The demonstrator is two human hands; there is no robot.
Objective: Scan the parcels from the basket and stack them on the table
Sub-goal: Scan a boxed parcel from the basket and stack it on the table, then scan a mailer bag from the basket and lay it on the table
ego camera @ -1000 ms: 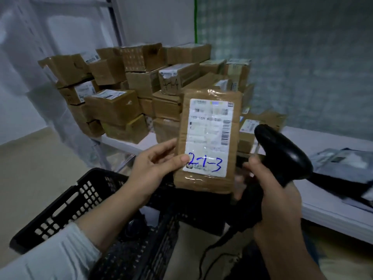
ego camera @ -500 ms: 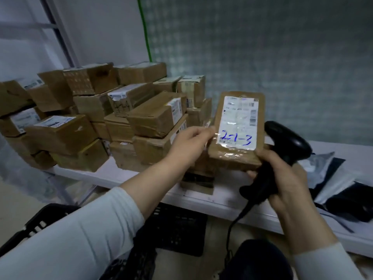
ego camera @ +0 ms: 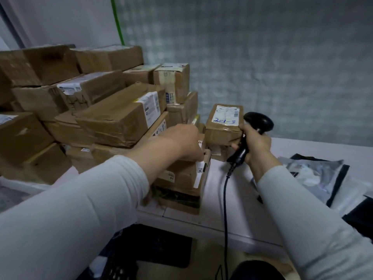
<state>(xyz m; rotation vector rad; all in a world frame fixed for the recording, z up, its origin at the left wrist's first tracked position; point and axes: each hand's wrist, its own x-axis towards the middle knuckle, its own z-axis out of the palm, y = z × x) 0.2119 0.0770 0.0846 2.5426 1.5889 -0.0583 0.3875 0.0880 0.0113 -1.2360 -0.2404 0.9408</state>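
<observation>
The labelled parcel (ego camera: 223, 126), marked 2-1-3 in blue, sits on a lower box at the right end of the stack of cardboard boxes (ego camera: 113, 118) on the white surface (ego camera: 240, 203). The right hand (ego camera: 254, 145) grips the black scanner (ego camera: 258, 122) just right of that parcel, with its cable (ego camera: 225, 199) hanging down. The left hand (ego camera: 180, 142) reaches over the nearer boxes with its fingers hidden, so I cannot tell its grip. Grey mailer bags (ego camera: 314, 172) lie to the right. The black basket (ego camera: 119, 271) is near, below the surface edge.
</observation>
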